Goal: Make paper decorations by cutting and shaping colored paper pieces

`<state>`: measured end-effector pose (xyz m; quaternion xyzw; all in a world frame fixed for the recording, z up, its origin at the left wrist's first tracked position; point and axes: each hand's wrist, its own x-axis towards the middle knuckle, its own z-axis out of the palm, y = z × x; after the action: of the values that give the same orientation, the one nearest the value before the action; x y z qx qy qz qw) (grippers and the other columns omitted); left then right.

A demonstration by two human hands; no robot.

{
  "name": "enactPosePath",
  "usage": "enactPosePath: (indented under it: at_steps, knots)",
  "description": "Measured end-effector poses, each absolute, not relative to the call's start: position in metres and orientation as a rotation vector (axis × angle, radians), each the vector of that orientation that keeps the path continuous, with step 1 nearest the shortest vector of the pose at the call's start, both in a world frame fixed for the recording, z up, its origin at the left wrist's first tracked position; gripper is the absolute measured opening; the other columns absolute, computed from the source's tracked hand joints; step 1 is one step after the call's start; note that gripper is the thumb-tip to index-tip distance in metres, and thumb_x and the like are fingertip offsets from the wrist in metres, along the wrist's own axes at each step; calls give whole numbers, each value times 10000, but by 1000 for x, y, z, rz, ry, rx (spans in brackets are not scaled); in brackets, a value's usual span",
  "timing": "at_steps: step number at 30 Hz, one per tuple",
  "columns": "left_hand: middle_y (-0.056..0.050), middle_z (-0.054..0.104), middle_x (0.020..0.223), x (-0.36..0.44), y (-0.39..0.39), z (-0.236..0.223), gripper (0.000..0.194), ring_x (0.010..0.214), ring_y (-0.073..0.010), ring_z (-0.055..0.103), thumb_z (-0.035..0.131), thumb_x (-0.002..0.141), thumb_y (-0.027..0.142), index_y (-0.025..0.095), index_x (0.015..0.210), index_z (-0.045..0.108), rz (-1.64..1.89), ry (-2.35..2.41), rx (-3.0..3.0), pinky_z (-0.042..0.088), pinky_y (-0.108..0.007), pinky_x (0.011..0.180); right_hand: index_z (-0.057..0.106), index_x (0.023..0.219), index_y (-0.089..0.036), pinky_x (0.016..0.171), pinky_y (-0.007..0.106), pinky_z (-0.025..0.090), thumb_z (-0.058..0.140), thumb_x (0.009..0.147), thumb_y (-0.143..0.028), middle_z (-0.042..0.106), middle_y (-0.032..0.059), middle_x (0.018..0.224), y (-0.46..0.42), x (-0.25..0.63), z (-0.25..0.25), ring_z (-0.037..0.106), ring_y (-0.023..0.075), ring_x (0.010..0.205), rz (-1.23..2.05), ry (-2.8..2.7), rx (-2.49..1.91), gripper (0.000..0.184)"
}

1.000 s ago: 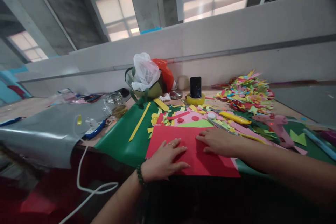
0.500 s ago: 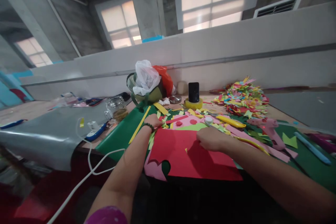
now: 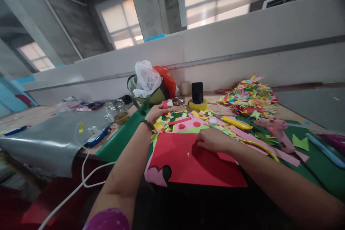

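Observation:
My left hand (image 3: 157,113), with a dark green bead bracelet at the wrist, is raised over the left side of the scraps. A small red paper piece (image 3: 164,105) is pinched at its fingertips. Curled fingers of my right hand (image 3: 212,139) rest on the upper part of a large red sheet (image 3: 185,161); whether they hold anything is hidden. The sheet has curved cut-outs at its lower left and a tiny yellow scrap on it. Behind it lies a pink piece with red dots (image 3: 185,125), among yellow and green scraps (image 3: 161,125).
To the right are a yellow-handled cutter (image 3: 238,123), a yellow-handled tool (image 3: 261,146) and a pink glue gun (image 3: 280,133). Farther back stand a phone (image 3: 197,92) on a yellow tape roll (image 3: 197,105), a colourful paper pile (image 3: 250,97), a bag (image 3: 151,95) and a glass jar (image 3: 116,110).
My left hand has moved up and away from the scraps, now with the small red piece at its fingertips. My right hand stays on the red sheet.

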<state>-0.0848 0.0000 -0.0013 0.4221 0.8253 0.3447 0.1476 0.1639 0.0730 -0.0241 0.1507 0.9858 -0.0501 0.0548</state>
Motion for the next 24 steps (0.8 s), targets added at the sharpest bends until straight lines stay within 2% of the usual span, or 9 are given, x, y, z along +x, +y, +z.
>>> enactPosePath:
  at_steps: [4,7,10,16,18,21,24]
  knots:
    - [-52,703,719,-76,13,-3,421,745,-216,646,779,579,524,154,764,701,897,2326,1252,449,-260,583,729,880,-176,614,251,371,531,865,-301,730,90,916,88,160,-36,654,208,827,-236,3023,426,235]
    - [-95,711,775,-94,3,-5,405,901,-281,638,780,553,534,164,659,656,841,2478,1184,467,-282,660,713,833,-179,588,244,354,540,859,-336,718,69,868,94,158,-41,636,186,766,-277,3019,433,235]
    - [-140,713,916,-117,-18,-9,414,1014,-325,606,813,518,490,164,705,638,790,2625,1080,479,-327,741,697,833,-169,569,250,329,563,840,-323,708,80,884,93,158,-39,627,195,779,-287,3020,456,204]
    - [-147,691,1005,-127,-39,-30,457,984,-310,629,865,521,271,120,892,646,743,2663,956,497,-389,786,675,878,-184,570,253,313,560,850,-308,700,76,918,86,159,-33,626,198,812,-302,3014,483,172]
    - [-129,673,1032,-125,-38,-34,399,979,-280,629,823,634,267,112,953,641,753,2644,924,507,-390,797,670,868,-185,563,255,310,562,850,-312,698,71,908,86,159,-33,623,196,800,-303,3010,494,168]
    - [-81,640,1082,-123,-37,-34,265,952,-216,627,640,855,308,135,1055,619,765,2583,893,528,-400,812,665,850,-183,552,256,305,566,851,-331,698,69,894,87,158,-33,617,194,785,-302,3005,496,178]
    - [-81,616,1141,-122,-38,-30,296,970,-216,620,585,895,328,151,1133,595,784,2515,887,536,-408,818,667,839,-185,552,255,307,559,853,-338,696,65,884,87,158,-33,614,191,771,-304,3000,499,187]
